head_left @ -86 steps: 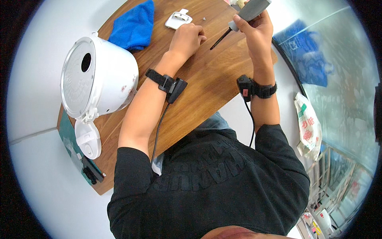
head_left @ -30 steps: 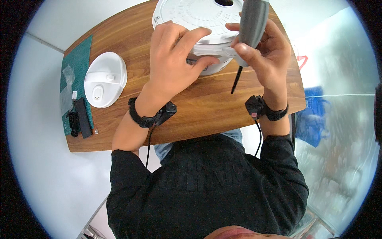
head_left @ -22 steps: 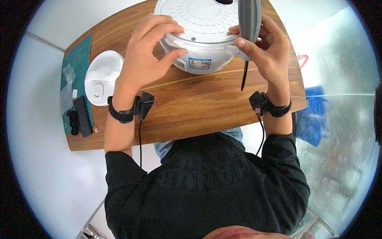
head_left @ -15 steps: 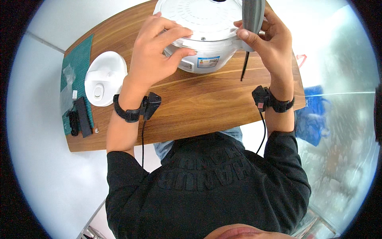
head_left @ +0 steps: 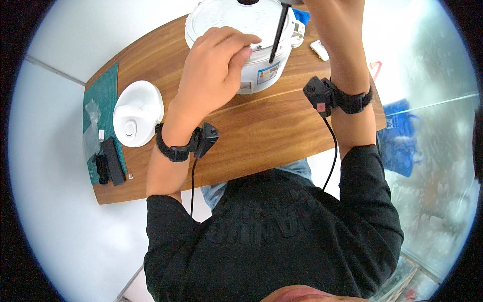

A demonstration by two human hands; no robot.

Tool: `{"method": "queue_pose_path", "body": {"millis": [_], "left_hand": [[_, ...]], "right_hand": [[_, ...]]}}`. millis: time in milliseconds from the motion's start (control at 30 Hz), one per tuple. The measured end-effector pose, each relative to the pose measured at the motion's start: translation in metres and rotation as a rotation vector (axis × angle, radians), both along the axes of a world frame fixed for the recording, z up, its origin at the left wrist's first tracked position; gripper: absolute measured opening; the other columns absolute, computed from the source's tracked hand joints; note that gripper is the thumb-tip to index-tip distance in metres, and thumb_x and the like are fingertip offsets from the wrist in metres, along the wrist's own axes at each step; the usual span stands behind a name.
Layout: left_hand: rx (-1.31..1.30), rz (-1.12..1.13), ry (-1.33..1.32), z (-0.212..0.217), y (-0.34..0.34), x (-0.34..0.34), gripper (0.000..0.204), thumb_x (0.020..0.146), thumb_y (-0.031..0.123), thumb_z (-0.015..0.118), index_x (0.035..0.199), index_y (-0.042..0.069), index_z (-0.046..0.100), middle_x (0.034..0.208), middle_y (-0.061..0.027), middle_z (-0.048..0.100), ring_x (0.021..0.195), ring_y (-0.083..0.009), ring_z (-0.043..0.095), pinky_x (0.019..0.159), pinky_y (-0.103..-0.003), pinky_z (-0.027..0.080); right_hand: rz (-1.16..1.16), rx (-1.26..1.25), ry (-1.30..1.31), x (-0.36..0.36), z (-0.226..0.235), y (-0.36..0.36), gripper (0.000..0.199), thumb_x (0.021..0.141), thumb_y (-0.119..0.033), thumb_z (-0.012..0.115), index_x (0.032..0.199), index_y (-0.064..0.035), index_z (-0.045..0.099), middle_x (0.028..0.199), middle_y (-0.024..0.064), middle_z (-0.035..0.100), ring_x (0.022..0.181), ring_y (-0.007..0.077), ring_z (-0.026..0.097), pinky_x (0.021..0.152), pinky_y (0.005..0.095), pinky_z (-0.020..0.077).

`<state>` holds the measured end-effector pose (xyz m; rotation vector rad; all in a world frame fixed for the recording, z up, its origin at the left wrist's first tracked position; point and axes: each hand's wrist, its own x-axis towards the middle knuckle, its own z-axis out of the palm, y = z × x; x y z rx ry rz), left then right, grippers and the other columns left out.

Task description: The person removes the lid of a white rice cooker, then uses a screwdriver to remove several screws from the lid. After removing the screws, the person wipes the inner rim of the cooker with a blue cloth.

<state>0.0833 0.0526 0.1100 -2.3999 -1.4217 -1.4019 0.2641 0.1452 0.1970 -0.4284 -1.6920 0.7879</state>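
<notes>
A white rice cooker (head_left: 271, 83) stands at the far side of the wooden table, its round lid (head_left: 221, 19) facing up with a dark hole at the back. My left hand (head_left: 214, 65) grips the lid's near rim, forefinger on top and thumb at the edge. Beside its fingertips a small screw (head_left: 259, 47) shows in the rim. From my right hand (head_left: 324, 6), mostly cut off by the upper edge, a screwdriver (head_left: 279, 32) slants down with its long black shaft. Its tip appears in front of the cooker's rim, near a blue-edged label; contact cannot be judged.
A white oval cover (head_left: 143, 113) lies at the left. Behind it, a green cutting mat (head_left: 103, 78) carries clear plastic and dark strips (head_left: 113, 161). A small metal piece (head_left: 131, 176) is near the table edge. A white object (head_left: 320, 50) sits far right; a blue bag (head_left: 400, 138) is beyond the table.
My right hand has risen away from the cooker's side, and the screwdriver has moved left toward the screw. My left hand has shifted right along the rim, its thumb nearer the forefinger.
</notes>
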Motion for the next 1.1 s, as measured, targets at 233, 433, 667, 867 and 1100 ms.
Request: {"method": "queue_pose_path", "body": {"millis": [233,433,667,867,1100], "left_hand": [[-0.017,0.037,-0.024,0.012,0.013,0.01,0.017,0.097,0.013,0.064,0.106,0.007,0.077,0.087,-0.0114,0.073,0.072,-0.0278,0.068,0.067,-0.038,0.052],[-0.087,0.062,-0.122,0.008,0.018,0.01,0.014,0.094,0.013,0.069,0.102,0.006,0.079,0.089,-0.0118,0.076,0.071,-0.0233,0.07,0.065,-0.033,0.053],[-0.146,0.053,-0.197,0.008,0.018,0.008,0.013,0.092,0.009,0.073,0.102,0.005,0.08,0.085,-0.0117,0.076,0.07,-0.0166,0.069,0.065,-0.028,0.053],[-0.1,0.039,-0.197,0.005,0.019,0.007,0.016,0.094,0.011,0.072,0.108,0.007,0.079,0.089,-0.0111,0.077,0.072,-0.0165,0.07,0.067,-0.028,0.054],[-0.247,-0.105,-0.375,0.01,0.024,0.014,0.017,0.097,0.008,0.066,0.109,0.004,0.078,0.093,-0.0108,0.079,0.084,-0.0172,0.076,0.077,-0.027,0.059]], "right_hand": [[-0.147,0.091,-0.089,-0.02,0.009,0.003,0.06,0.09,-0.02,0.081,0.132,0.0137,0.054,0.08,0.0088,0.069,0.066,0.0093,0.064,0.053,0.0227,0.0526],[-0.099,0.077,-0.082,-0.022,0.003,0.009,0.064,0.09,-0.023,0.082,0.134,0.0137,0.053,0.082,0.0092,0.069,0.069,0.01,0.065,0.056,0.0238,0.0548],[-0.027,0.086,-0.008,-0.026,0.0,0.013,0.065,0.09,-0.023,0.082,0.135,0.0127,0.052,0.085,0.0092,0.07,0.071,0.0095,0.066,0.057,0.0228,0.0551],[0.035,0.126,-0.03,-0.021,-0.001,0.014,0.06,0.091,-0.024,0.082,0.132,0.0104,0.055,0.085,0.0061,0.067,0.07,0.0081,0.062,0.057,0.0216,0.053],[0.465,0.18,0.015,-0.027,-0.011,0.045,0.053,0.093,-0.022,0.079,0.132,0.0061,0.056,0.094,0.0039,0.065,0.082,0.0091,0.062,0.073,0.0245,0.055]]}}
